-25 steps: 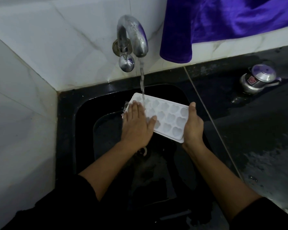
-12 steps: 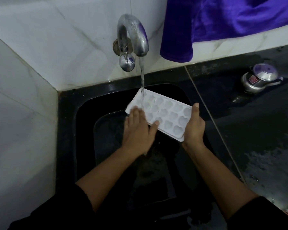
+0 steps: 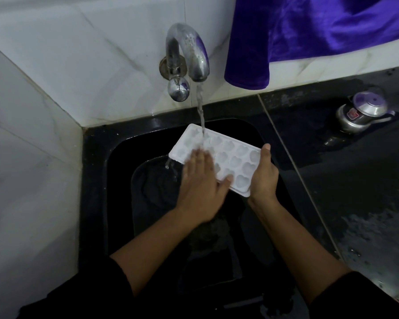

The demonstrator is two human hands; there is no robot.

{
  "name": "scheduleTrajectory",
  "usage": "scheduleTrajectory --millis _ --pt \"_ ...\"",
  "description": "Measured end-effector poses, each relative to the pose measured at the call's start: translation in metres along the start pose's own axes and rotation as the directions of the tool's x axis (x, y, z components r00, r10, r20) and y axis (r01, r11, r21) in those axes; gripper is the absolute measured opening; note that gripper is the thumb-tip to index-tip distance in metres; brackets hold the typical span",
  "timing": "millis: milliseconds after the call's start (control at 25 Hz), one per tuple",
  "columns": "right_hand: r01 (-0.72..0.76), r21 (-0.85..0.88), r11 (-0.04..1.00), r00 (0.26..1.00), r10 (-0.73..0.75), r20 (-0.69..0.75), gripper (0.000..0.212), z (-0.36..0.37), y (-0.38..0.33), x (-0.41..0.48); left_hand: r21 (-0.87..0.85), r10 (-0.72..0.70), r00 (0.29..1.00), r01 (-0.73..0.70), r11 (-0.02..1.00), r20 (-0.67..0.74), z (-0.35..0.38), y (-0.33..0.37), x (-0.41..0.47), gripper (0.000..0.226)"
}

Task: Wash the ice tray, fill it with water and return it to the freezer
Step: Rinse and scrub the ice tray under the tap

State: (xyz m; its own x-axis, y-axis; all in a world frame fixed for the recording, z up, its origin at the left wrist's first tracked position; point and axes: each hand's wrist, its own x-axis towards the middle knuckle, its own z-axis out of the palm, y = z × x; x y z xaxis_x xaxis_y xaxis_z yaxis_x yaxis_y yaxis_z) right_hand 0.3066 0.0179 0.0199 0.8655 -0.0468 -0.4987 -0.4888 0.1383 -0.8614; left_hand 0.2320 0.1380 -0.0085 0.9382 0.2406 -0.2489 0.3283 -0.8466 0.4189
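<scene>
While water runs from a chrome tap (image 3: 186, 58), a white heart-mould ice tray (image 3: 236, 155) is held tilted over a black sink (image 3: 95, 171). The right hand (image 3: 264, 178) grips its right end. The left hand (image 3: 202, 183), fingers straight, presses flat on the moulds.

Left hand (image 3: 200, 183) flat, fingers straight, on the ice tray (image 3: 237, 155); right hand (image 3: 264, 178) curled around its end, thumb up.

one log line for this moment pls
stage: washing | left hand: flat on ice tray | right hand: grips its end | tap: running onto it | sink: below
</scene>
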Motion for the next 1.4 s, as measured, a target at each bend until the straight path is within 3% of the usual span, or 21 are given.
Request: scheduleTrajectory --millis 80,200,240,320,400,520,560,640,720,880,960,1040,1160,1280,1400 --pt "-0.004 -0.003 1.0 1.0 0.004 0.006 0.052 -0.001 0.0 0.001 0.02 0.083 0.997 -0.083 0.996 -0.006 0.0 0.001 0.001 0.096" --pt "0.014 -0.037 0.999 1.0 -0.013 0.021 0.052 -0.004 0.003 0.001 -0.012 -0.108 0.993 0.107 0.994 -0.039 -0.016 -0.018 0.025 0.088" --pt "0.01 -0.041 0.999 1.0 -0.009 0.026 0.052 -0.005 0.004 0.001 0.008 -0.097 0.995 0.097 0.995 -0.029 -0.016 -0.018 0.025 0.088" --pt "-0.018 -0.032 0.999 0.999 0.02 0.039 0.053 -0.005 0.004 0.001 0.059 0.057 0.998 -0.058 0.997 0.017 -0.005 -0.009 0.018 0.093" --pt "-0.027 -0.036 0.999 0.998 0.029 0.054 0.053 -0.006 0.005 0.001 0.042 0.093 0.996 -0.093 0.995 0.017 -0.005 -0.011 0.02 0.09" --pt "0.001 -0.101 0.995 0.995 0.009 0.098 0.054 -0.005 0.008 0.0 -0.012 -0.127 0.991 0.126 0.992 -0.046 -0.017 -0.032 0.031 0.084" --pt "0.003 -0.114 0.994 0.994 0.009 0.106 0.055 -0.004 0.009 0.001 -0.018 -0.107 0.993 0.107 0.994 -0.039 -0.016 -0.033 0.027 0.085" --pt "-0.025 -0.113 0.993 0.994 0.037 0.105 0.056 0.0 0.009 0.002 0.004 0.066 0.998 -0.066 0.998 0.009 -0.002 -0.027 0.012 0.091" --pt "-0.036 -0.117 0.992 0.992 0.05 0.115 0.057 0.004 0.009 0.004 0.02 0.106 0.994 -0.105 0.994 -0.011 0.002 -0.033 0.008 0.093" --pt "0.004 -0.192 0.981 0.969 0.043 0.241 0.056 0.009 0.008 0.002 -0.094 -0.216 0.967 0.204 0.974 -0.136 -0.016 -0.076 0.025 0.083" --pt "-0.004 -0.215 0.977 0.95 0.072 0.305 0.057 0.014 0.001 0.004 -0.215 -0.254 0.949 0.212 0.953 -0.187 -0.014 -0.09 0.021 0.086" --pt "-0.006 -0.268 0.963 0.924 0.107 0.366 0.058 0.02 -0.005 0.009 -0.478 -0.352 0.913 0.221 0.85 -0.205 -0.012 -0.103 0.015 0.086" --pt "-0.014 -0.27 0.963 0.874 0.143 0.464 0.051 0.031 -0.008 0.015 -0.833 -0.603 0.79 0.256 0.491 -0.112 -0.012 -0.121 0.006 0.053" --pt "0.018 -0.171 0.985 0.826 0.081 0.557 0.032 0.037 0.001 0.019 -0.954 -0.719 0.695 0.231 0.191 0.024 -0.002 -0.133 -0.006 0.031" --pt "0.089 -0.169 0.982 0.825 0.022 0.565 0.018 0.041 0.009 0.015 -0.983 -0.771 0.631 0.18 0.043 0.082 0.009 -0.143 -0.018 0.037"
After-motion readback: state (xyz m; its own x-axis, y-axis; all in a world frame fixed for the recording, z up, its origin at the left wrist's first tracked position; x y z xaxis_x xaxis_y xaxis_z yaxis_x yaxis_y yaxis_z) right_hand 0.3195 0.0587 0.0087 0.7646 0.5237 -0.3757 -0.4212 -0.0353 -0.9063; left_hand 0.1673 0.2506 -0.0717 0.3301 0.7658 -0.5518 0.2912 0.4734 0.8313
